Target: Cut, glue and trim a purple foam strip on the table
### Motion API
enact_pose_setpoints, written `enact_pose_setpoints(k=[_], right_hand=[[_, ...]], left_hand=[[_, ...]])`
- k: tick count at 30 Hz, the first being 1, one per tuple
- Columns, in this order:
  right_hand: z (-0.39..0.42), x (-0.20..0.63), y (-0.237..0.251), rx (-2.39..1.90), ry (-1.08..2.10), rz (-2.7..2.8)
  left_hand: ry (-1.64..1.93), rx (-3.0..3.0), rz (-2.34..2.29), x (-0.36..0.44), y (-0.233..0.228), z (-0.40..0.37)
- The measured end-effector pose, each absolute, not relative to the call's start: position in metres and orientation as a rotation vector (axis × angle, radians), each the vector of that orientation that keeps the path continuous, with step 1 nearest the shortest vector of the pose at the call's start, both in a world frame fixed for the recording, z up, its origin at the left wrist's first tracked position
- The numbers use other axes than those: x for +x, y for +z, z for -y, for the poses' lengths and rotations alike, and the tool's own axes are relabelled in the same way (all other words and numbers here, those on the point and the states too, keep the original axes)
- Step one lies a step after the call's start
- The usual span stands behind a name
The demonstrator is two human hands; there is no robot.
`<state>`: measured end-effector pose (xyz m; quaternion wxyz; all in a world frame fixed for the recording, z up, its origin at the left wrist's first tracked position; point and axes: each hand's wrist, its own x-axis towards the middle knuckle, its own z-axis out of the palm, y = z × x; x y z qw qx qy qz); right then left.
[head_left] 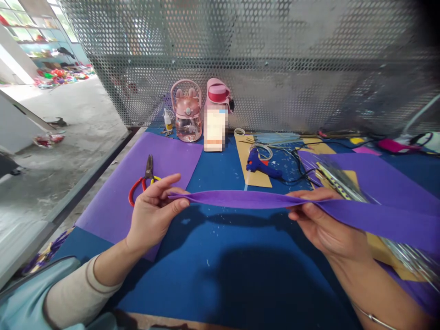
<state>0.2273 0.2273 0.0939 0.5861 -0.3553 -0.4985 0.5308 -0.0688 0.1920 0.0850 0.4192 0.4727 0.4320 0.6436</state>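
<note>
A long purple sheet [240,199] is stretched edge-on above the blue table [233,275]. My left hand [153,213] pinches its left end between thumb and fingers. My right hand [321,220] grips the sheet further right, thumb on top; beyond it the sheet runs off toward the right edge. Just behind my left hand, red-handled scissors [144,181] lie on another purple sheet [151,178].
A blue glue gun [263,167] with its black cord lies on yellow paper mid-table. Two pink bottles [187,112] and a small glue bottle [167,120] stand at the back against a perforated metal screen [275,59]. More purple sheets and shiny strips [347,183] lie at right.
</note>
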Motion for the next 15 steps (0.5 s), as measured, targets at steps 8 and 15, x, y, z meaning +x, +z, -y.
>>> enact_pose_setpoints(k=[8, 15], right_hand=[[-0.229, 0.23, 0.096, -0.87, 1.267, 1.106], [-0.233, 0.232, 0.096, -0.88, 1.31, 1.029]], left_hand=[[1.451, 1.191, -1.01, -0.083, 0.087, -0.207], [1.041, 1.03, -0.88, -0.086, 0.089, -0.207]])
